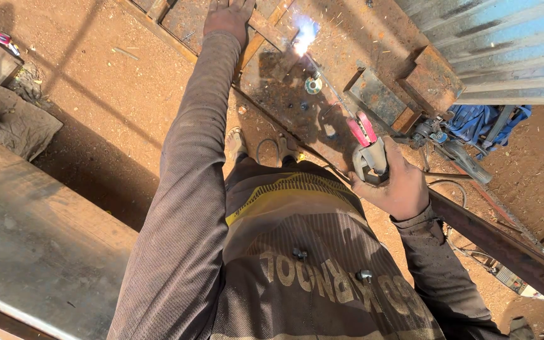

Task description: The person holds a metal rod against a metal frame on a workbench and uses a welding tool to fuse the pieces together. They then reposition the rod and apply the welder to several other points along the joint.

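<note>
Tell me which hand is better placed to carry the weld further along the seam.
Right. The right hand grips the pink electrode holder, its rod reaching the bright arc. The left hand lies flat on the rusty metal frame, probably bracing it.

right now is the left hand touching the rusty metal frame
Touching. In the head view the left hand lies flat, fingers spread, pressed on the rusty metal frame, with no gap showing beneath it, while the right hand grips the electrode holder.
</note>
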